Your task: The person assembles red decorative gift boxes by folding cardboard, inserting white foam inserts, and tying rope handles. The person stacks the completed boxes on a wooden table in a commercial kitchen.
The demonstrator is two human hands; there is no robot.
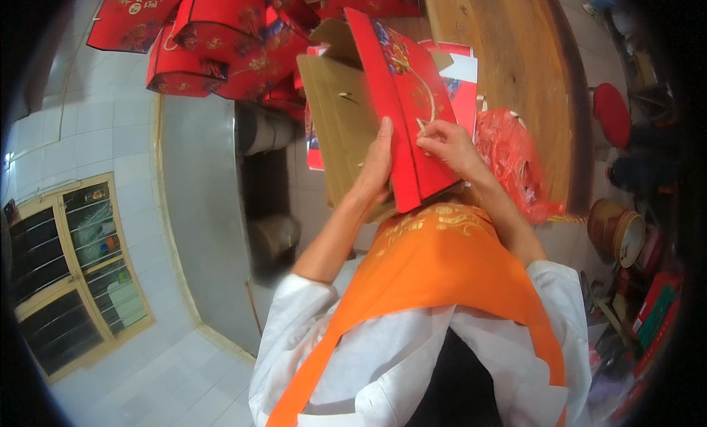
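A red cardboard gift box [412,110] with gold and blue print stands open in front of me, its plain brown inside turned to the left. My left hand [377,162] grips the box's near edge, thumb on the red face and fingers hidden behind. Against the red face, my right hand [447,145] pinches the end of a pale cord handle [430,95]. That cord curves up along the panel to its far part. On the brown inner panel [331,125] a small pale piece of cord pokes through a hole.
Several finished red boxes [221,22] are piled at the far left. A wooden table [508,51] runs along the right, bearing flat printed sheets [462,77] and a red plastic bag [508,158]. A red stool [611,115] and a drum-shaped container [626,235] stand beyond it.
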